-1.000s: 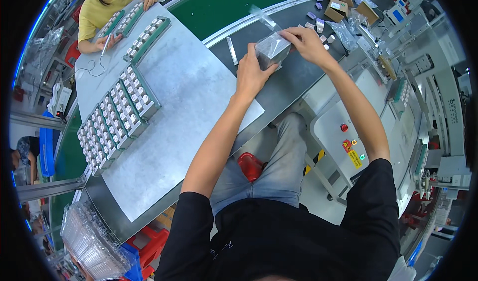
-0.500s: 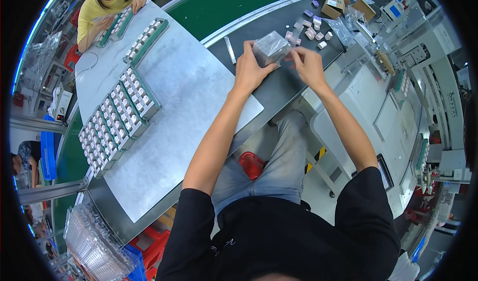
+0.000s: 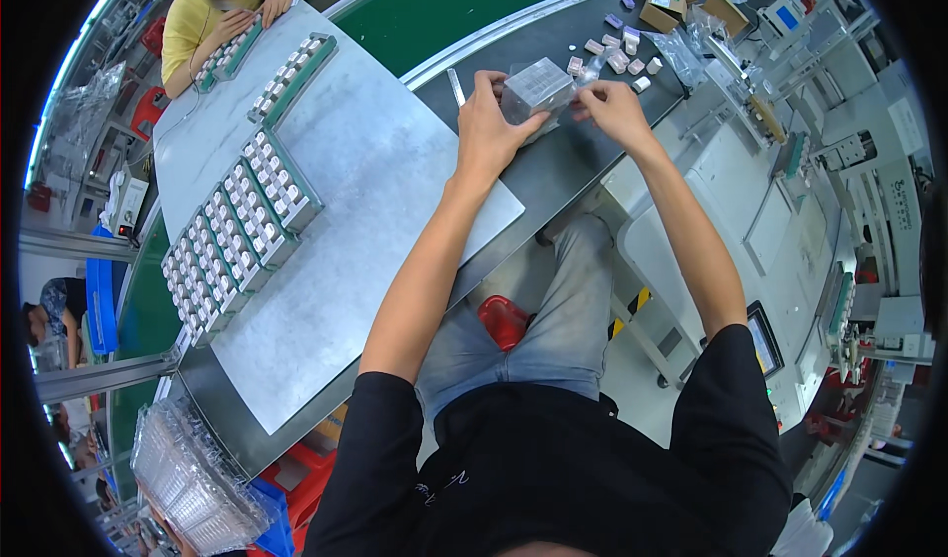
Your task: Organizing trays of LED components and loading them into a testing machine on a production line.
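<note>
My left hand (image 3: 486,127) grips a clear, grey-looking rectangular box (image 3: 539,85) from its left side, thumb along the near face. The box is held just over the dark bench, and its contents cannot be made out. At its right side, my right hand (image 3: 614,115) is closed in a pinch on a strip of clear plastic film (image 3: 592,69), which stands up from between the fingers and the box. Beyond the hands, several small pink and white blocks (image 3: 617,61) lie loose on the bench.
A narrow metal strip (image 3: 455,87) lies left of my left hand. Green trays of white round parts (image 3: 237,223) stand in rows on the grey board (image 3: 385,162). Opened cardboard boxes (image 3: 664,10) sit at the far right. Across the board, a person in yellow (image 3: 188,24) handles another tray.
The clear film has come away from the box top, whose face now shows plainly, and rises beside my right hand. My left hand has shifted slightly left. The person opposite has moved both hands.
</note>
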A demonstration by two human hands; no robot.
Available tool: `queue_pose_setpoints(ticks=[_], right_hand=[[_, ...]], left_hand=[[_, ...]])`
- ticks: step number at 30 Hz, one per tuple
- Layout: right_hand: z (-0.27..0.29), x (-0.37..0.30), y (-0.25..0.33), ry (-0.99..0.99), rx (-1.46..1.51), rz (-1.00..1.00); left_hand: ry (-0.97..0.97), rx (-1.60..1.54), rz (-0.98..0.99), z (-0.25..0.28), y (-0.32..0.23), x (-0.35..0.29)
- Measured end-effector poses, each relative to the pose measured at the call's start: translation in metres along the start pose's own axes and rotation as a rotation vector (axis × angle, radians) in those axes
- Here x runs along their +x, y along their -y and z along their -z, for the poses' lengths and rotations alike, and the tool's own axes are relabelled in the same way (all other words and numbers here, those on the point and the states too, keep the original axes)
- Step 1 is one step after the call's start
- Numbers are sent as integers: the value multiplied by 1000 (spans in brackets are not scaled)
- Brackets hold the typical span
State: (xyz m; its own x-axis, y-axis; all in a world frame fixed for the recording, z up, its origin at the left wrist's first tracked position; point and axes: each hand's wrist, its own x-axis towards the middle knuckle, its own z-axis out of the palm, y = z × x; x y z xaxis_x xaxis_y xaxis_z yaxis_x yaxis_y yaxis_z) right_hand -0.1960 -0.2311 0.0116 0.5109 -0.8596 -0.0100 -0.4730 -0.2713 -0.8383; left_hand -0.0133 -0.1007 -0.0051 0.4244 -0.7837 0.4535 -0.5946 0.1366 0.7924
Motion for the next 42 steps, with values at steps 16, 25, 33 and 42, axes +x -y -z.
queue_pose_setpoints(ticks=[16, 25, 33, 42], right_hand=[[-30, -35, 31, 178, 109, 28], [-22, -5, 5, 95, 414, 163], [-8, 10, 13, 93, 512, 61], [-38, -1, -22, -262, -180, 338]], left_hand=[[-24, 58, 63, -4, 1, -12], [35, 217, 31, -22, -7, -13], [224, -74, -92, 10, 9, 38], [388, -71, -73, -3, 20, 51]])
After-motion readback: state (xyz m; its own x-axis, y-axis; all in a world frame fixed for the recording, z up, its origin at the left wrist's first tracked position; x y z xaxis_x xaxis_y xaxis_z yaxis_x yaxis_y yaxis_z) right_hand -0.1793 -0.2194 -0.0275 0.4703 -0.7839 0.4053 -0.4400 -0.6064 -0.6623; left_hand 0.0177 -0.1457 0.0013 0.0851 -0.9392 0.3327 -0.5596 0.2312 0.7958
